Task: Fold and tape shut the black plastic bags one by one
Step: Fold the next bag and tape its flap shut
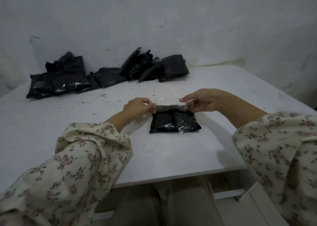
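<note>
On the pale counter (171,153), the black plastic bag (173,122) lies central; at its 12 o'clock fold the grip of the left hand (137,106) and the right hand (204,100) pinches the clear tape (169,107), which may wrinkle if it slackens.

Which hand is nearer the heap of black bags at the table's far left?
Left. The left hand sits near-side right of the heap; the right hand is farther right, past the tape strip.

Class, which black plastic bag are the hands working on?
The black bag lying alone: left hand and right hand pinch clear tape at its far edge. Other bags lie piled by the wall.
</note>
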A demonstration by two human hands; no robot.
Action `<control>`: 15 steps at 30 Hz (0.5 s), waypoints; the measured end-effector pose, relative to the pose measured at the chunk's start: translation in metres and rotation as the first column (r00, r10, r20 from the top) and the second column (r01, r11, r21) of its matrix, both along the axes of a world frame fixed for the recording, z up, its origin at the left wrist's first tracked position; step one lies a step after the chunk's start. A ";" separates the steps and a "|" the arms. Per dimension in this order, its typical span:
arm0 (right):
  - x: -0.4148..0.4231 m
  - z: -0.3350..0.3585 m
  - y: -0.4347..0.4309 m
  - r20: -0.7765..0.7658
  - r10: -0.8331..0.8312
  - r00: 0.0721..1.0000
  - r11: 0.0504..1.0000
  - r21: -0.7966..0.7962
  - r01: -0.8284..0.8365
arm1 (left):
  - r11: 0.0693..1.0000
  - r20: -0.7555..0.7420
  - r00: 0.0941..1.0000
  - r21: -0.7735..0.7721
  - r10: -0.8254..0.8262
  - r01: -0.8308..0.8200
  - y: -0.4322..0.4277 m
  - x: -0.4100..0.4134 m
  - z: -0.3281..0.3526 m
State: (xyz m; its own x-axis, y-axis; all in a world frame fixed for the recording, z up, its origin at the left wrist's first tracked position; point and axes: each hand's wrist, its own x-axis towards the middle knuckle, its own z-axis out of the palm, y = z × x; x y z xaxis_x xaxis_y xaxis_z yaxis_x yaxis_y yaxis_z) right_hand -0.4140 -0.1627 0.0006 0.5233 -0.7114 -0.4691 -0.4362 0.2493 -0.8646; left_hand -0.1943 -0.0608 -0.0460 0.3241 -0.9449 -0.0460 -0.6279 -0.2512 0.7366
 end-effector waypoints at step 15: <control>-0.004 0.001 -0.008 -0.033 0.016 0.999 0.999 -0.039 -0.017 | 0.999 0.055 0.998 0.051 -0.015 0.012 0.000 0.001 0.001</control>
State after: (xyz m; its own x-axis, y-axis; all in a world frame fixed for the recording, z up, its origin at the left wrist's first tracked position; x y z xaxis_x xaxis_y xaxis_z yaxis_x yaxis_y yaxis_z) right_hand -0.4183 -0.1703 0.0017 0.5200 -0.7210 -0.4581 -0.4684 0.2078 -0.8587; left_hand -0.1930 -0.0606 -0.0454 0.3150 -0.9460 -0.0763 -0.6708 -0.2788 0.6873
